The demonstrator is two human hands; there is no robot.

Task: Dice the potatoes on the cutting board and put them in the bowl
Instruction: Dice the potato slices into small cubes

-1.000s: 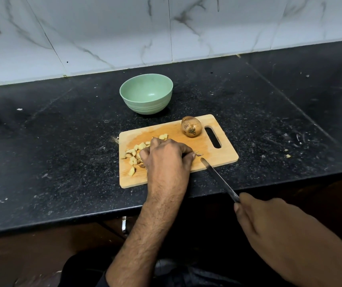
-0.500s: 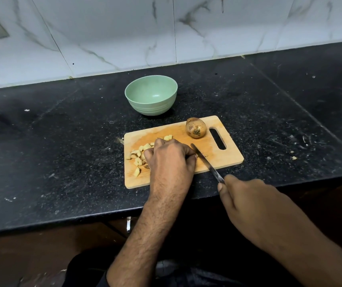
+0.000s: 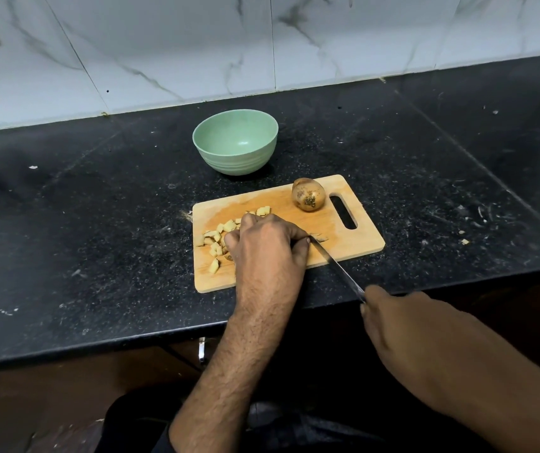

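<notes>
A wooden cutting board (image 3: 353,238) is laid on the black speckled counter (image 3: 98,207), near the front edge. So the left hand (image 3: 267,245) is planted knuckles-up in the middle of the board, fingers curled down over something. What's under them can't really be made out, probably a piece of potato, but it's hidden. A scatter of pale diced potato pieces (image 3: 218,238) is seen just to the left of that hand, all on the board.

The knife (image 3: 337,268) is gripped by the right hand (image 3: 402,325) down by the counter edge, fingers wrapped round the handle. The blade is angled up and left, and its tip is tucked right beside the left hand's fingertips. One whole unpeeled potato (image 3: 308,194) is parked at the far right corner, next to the board's handle slot. The green bowl (image 3: 235,141) is set behind the board, with nothing visible inside it.
</notes>
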